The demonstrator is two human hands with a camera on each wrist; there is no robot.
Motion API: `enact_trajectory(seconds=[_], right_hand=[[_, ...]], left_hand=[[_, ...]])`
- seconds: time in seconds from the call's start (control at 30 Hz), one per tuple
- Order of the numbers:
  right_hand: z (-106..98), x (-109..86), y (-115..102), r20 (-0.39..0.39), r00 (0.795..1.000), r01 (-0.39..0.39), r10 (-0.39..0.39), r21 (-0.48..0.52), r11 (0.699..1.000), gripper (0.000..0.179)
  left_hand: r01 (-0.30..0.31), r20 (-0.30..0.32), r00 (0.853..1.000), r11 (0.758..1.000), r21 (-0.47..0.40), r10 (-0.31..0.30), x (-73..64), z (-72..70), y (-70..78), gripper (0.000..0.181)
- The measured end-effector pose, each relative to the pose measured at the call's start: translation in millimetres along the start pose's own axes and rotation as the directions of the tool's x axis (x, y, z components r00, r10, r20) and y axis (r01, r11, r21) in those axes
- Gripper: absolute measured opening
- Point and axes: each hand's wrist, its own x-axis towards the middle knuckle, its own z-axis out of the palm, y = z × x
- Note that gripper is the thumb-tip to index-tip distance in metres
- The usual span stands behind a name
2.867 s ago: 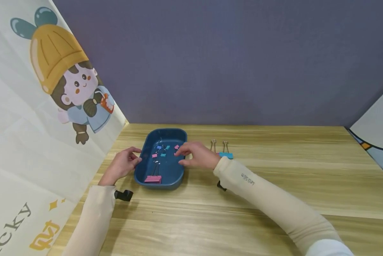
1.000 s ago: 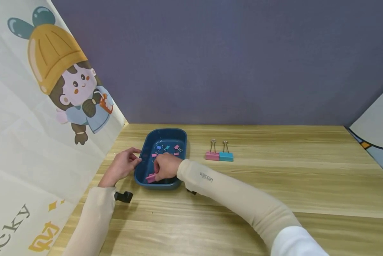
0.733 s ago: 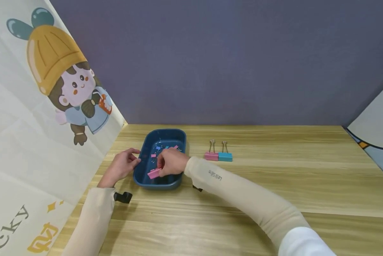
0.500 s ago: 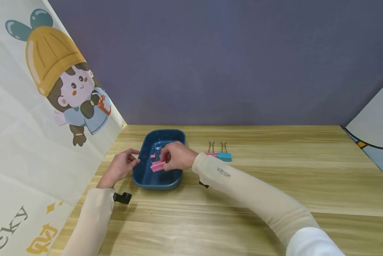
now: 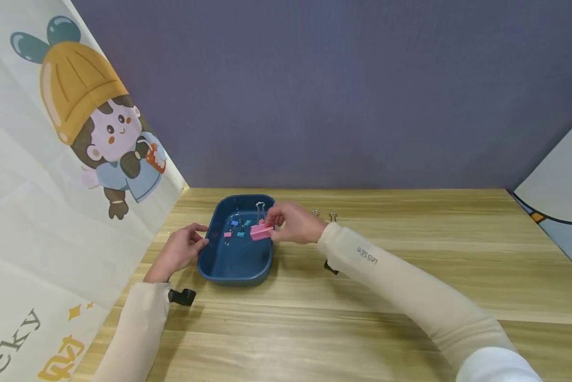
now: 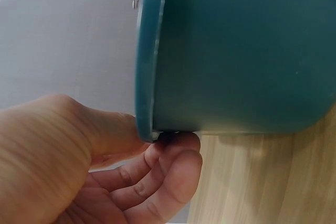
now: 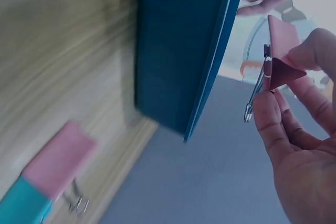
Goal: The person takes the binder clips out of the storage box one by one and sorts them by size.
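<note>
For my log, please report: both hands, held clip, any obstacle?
Right hand pinching pink binder clip above blue tray. Left hand holding tray's edge. No obstruction visible.

We find the dark-blue oblong plastic tray (image 5: 233, 265) plain, the held pink wedge-shaped metal binder clip (image 5: 261, 232) silver-handled, the flat yellow-brown wooden tabletop (image 5: 314, 323) streaked, and the long cream right sleeve (image 5: 400, 285) lettered in grey
</note>
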Motion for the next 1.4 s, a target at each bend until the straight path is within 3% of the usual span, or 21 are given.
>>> enact_trajectory(seconds=[0.23,0.47,0.73,0.97,1.2,1.4], right_hand=[[-24,-23.1,26,-0.074,0.997,-0.009,0.01,0.015,1.0,0.015],[-38,-46.1,52,-0.118,0.992,-0.032,0.035,0.02,0.999,0.013],[-60,-76.4,80,-0.165,0.975,-0.144,0.147,0.028,0.989,0.015],[-79,-101.9,102,-0.195,0.961,-0.202,0.198,-0.002,0.979,0.017],[-83,-127.7,125,-0.214,0.954,-0.224,0.208,-0.056,0.973,0.016],[-84,-140.9,137,-0.192,0.952,-0.251,0.239,-0.037,0.967,0.019]], left_hand=[[-0.01,0.012,1.0,1.0,-0.017,0.01,2.6,2.5,1.9,0.033],[0.004,0.002,1.0,0.999,0.042,-0.004,-1.6,-0.9,-4.8,0.033],[0.016,0.005,1.0,0.998,0.053,-0.017,-1.7,-1.9,-4.4,0.033],[0.043,0.021,0.999,0.998,0.046,-0.044,0.1,0.2,-1.8,0.034],[0.029,0.02,0.999,0.999,0.042,-0.029,-0.7,0.4,-1.6,0.034],[0.03,0.014,0.999,0.999,0.039,-0.03,-0.2,0.4,-1.4,0.034]])
